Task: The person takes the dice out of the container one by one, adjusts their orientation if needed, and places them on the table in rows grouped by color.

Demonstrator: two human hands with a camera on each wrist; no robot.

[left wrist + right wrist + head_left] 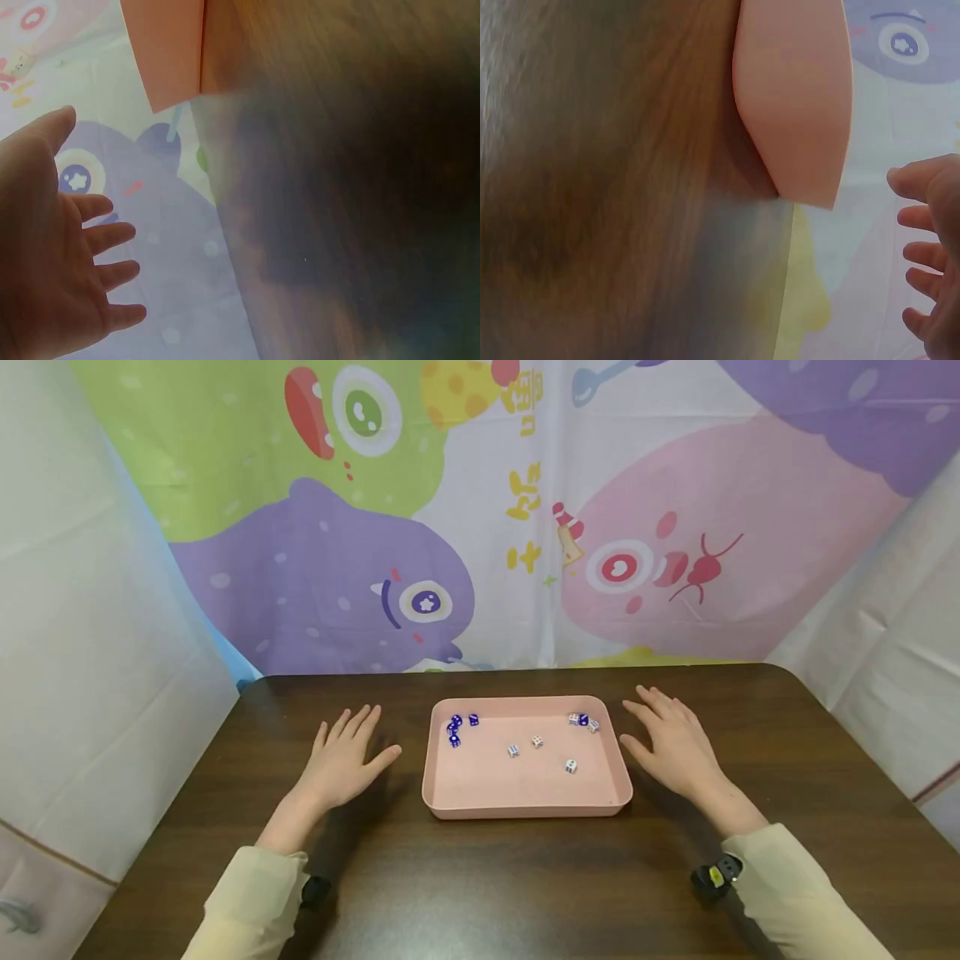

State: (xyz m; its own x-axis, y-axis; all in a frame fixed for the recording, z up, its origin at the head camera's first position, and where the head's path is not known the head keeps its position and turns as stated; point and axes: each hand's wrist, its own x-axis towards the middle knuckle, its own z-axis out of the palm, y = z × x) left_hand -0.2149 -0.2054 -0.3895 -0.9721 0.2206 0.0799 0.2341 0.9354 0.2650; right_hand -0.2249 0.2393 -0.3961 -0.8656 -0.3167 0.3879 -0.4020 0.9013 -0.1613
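Tabletop [450, 893] bears pink tray [495, 789]; colour grouping inside looks partly done. Left hand [341, 762] and right hand [675, 745] flank tray, apart from it, fingers spread, holding nothing. Blue dice [454, 741] mostly cluster far left; white dice [537, 742]: three ungathered mid-tray, two far right beside stray blue die [583, 720].

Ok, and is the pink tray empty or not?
Not empty: blue dice and white dice lie inside the pink tray, some near its far corners.
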